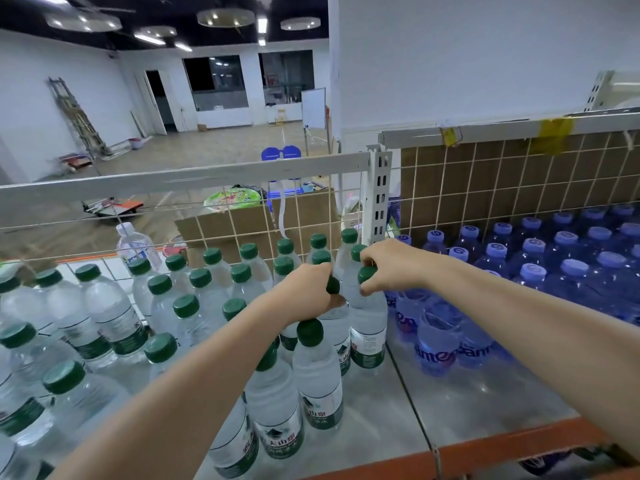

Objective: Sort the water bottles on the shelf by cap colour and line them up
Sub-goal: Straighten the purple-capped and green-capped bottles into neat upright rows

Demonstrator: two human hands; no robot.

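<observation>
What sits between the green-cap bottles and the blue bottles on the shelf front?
Head view: bare metal shelf with a panel seam; no bottles between the green-cap bottles and the blue bottles.

Both bare arms are stretched way forward, coming in from the bottom corners and nearly meeting at the middle. Left hand [308, 292] is knuckles-up with fingers curled tight round something. Right hand [388, 265] sits just beside it, wrist bent, fingertips pinching down, thumb underneath.
</observation>
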